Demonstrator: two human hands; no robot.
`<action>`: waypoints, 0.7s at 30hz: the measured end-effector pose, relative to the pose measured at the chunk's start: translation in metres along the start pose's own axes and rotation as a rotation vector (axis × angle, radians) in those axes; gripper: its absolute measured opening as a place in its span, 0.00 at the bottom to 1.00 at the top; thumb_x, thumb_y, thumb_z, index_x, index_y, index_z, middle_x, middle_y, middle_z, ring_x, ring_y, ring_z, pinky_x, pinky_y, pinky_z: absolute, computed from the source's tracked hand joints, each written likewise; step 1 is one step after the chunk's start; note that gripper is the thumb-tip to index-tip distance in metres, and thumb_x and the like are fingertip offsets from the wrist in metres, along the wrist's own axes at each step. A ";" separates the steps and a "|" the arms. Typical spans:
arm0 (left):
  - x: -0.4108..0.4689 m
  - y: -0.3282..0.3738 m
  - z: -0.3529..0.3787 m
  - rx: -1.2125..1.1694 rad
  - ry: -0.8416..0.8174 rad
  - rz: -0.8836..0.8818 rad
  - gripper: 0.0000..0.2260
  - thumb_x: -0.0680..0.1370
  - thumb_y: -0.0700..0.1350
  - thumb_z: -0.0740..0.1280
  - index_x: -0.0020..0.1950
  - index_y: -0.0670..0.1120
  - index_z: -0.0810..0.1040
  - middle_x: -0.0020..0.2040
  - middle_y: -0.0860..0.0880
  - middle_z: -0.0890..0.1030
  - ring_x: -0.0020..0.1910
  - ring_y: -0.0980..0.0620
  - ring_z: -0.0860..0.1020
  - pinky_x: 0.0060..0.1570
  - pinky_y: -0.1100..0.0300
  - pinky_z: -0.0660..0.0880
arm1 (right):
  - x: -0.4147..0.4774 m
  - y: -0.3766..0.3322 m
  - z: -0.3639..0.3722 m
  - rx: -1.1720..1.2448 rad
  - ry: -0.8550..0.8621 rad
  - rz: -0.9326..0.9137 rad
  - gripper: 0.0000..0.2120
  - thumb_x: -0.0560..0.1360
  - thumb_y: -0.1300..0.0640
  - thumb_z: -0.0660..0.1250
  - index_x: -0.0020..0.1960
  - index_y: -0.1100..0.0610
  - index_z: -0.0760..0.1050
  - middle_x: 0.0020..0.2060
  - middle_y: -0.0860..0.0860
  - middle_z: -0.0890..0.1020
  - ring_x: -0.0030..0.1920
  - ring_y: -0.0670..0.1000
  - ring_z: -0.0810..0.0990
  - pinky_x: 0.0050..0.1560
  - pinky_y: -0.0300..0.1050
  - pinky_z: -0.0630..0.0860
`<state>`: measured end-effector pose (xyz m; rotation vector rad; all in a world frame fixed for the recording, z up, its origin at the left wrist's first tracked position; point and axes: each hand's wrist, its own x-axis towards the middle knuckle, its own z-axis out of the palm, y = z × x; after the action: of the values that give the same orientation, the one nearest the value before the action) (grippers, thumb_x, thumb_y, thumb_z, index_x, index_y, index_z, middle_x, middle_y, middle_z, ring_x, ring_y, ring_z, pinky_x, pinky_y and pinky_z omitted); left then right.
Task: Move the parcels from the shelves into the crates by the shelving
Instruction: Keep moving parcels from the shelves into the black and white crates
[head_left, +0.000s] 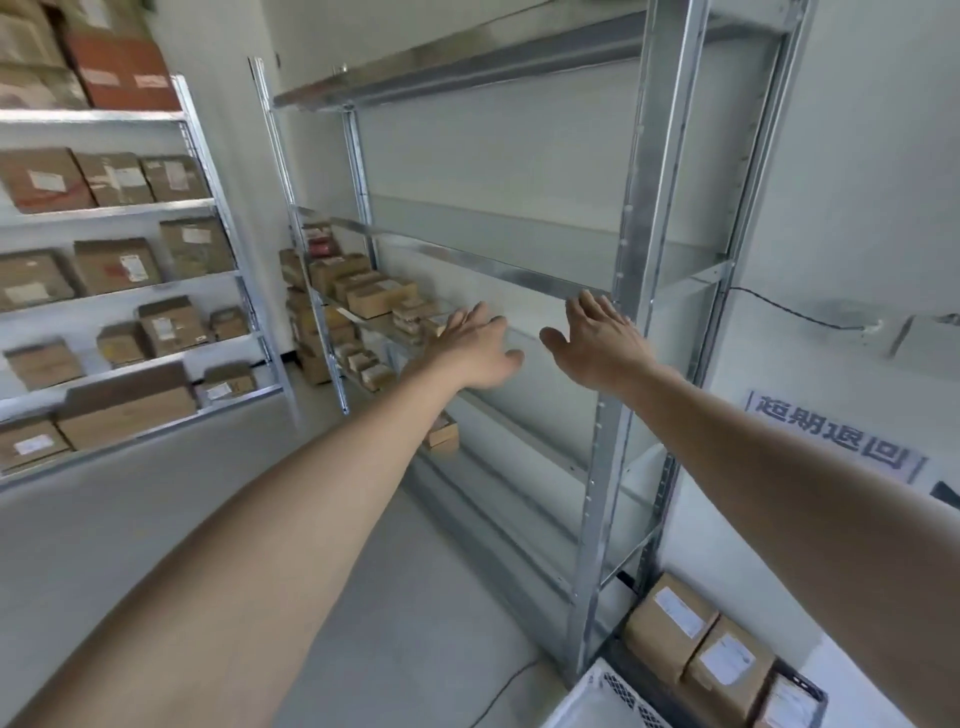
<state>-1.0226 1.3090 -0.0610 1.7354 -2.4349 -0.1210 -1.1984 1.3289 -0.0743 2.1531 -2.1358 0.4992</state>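
Parcels (114, 265) fill the left rack (205, 171) at the left of the frame, brown boxes on all 5 levels I can see, so I judge that rack untouched. Further right, at the far end of the centre rack (649, 208), another cluster of boxes (374, 296) sits on the middle levels. A lone small box (441, 434) lies lower down, just past my left forearm.

My left hand (475, 348) is stretched out near that cluster, fingers straight and spread, grasping nothing. My right hand (597, 343) hangs beside it, just under a shelf edge, equally loose and empty.

The near bay of the centre rack shows bare boards, so that part looks done. At the lower right, the dark crate (802, 683) by the rack's foot holds at least 3 labelled packages (670, 621). The white crate (608, 696) is just beside it, its inside out of view. By my reckoning most of the job remains.
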 end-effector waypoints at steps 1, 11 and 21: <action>-0.003 -0.018 -0.003 -0.001 -0.002 -0.025 0.29 0.84 0.58 0.57 0.83 0.50 0.57 0.84 0.47 0.49 0.83 0.44 0.46 0.78 0.41 0.53 | 0.009 -0.016 0.005 0.004 -0.012 -0.021 0.30 0.84 0.40 0.50 0.77 0.59 0.60 0.79 0.54 0.59 0.81 0.56 0.53 0.78 0.58 0.57; -0.025 -0.168 -0.023 -0.022 -0.050 -0.234 0.32 0.85 0.59 0.56 0.85 0.50 0.50 0.85 0.47 0.44 0.83 0.44 0.41 0.80 0.41 0.49 | 0.075 -0.147 0.060 0.061 -0.121 -0.157 0.33 0.84 0.39 0.46 0.83 0.55 0.50 0.83 0.52 0.48 0.83 0.55 0.46 0.81 0.57 0.50; 0.023 -0.246 -0.005 0.014 -0.043 -0.309 0.31 0.84 0.60 0.56 0.84 0.51 0.53 0.85 0.48 0.46 0.83 0.45 0.44 0.79 0.44 0.50 | 0.152 -0.198 0.117 0.081 -0.176 -0.226 0.34 0.84 0.37 0.45 0.84 0.53 0.45 0.83 0.50 0.45 0.83 0.55 0.43 0.81 0.57 0.46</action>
<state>-0.7997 1.2071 -0.0912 2.1233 -2.1810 -0.1774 -0.9852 1.1573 -0.1079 2.5306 -1.9453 0.3972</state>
